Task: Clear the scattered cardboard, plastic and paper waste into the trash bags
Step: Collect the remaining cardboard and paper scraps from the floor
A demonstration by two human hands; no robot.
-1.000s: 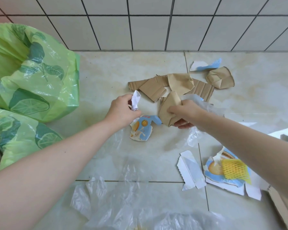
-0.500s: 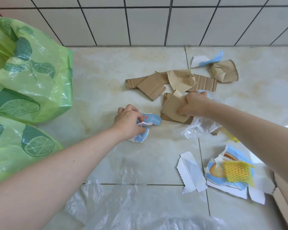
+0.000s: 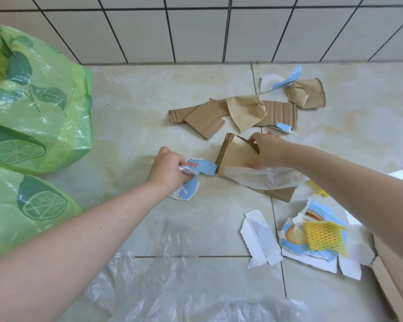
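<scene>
My left hand point(image 3: 169, 169) pinches a torn blue-and-white printed paper scrap point(image 3: 201, 166) that lies on the floor tile. Just right of it, my right hand point(image 3: 266, 153) grips a folded brown cardboard piece point(image 3: 233, 154) together with a clear plastic film point(image 3: 261, 178) draped over it. More torn corrugated cardboard point(image 3: 205, 118) and crumpled brown paper point(image 3: 246, 111) lie behind the hands, near the wall. Two green lime-print trash bags point(image 3: 33, 105) stand at the far left, well apart from both hands.
A crushed brown paper cup point(image 3: 306, 92) and a blue-white scrap point(image 3: 279, 81) sit by the tiled wall. White card pieces point(image 3: 260, 238), a printed box piece with yellow foam netting point(image 3: 323, 235) and a cardboard edge point(image 3: 391, 282) lie right. Clear plastic sheeting point(image 3: 172, 287) covers the near floor.
My left hand dropped from holding a white scrap in the air onto the blue printed scrap. My right hand lowered the brown cardboard and plastic film onto the floor and shifted its grip.
</scene>
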